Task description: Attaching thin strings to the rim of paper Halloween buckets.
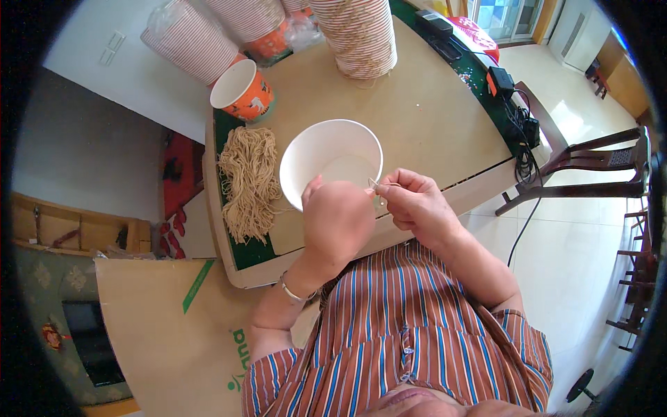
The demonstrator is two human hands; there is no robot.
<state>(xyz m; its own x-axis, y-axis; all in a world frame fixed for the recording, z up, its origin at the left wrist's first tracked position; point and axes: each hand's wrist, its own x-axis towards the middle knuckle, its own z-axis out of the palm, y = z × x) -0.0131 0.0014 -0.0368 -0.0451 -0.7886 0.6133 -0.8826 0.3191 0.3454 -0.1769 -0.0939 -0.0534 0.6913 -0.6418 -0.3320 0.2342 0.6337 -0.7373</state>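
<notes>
While both hands meet over the near rim of the white bowl, the left hand is closed on that rim w/ thumb up top, and the right hand pinches narrow on a thin string or wire at the rim; too small to say which. Bowl sits on the tabletop close to its near edge, tilted a bit toward the person.

Risks, as I judge: bowl is light paper, so a hard pull on the string could crumple the rim or drag it off the near edge. The string could slip from the pinch, since it's so fine. Left elbow swing could sweep the noodle-like bundle of strings, just left of the bowl and near the left edge.

Room: far right of the tabletop is bare, good space. Far side is crowded: orange cup far left, stacked striped cups behind the bowl, another stack leaning off the far-left corner. Black cables and boxes line the right edge; chair stands beyond.
</notes>
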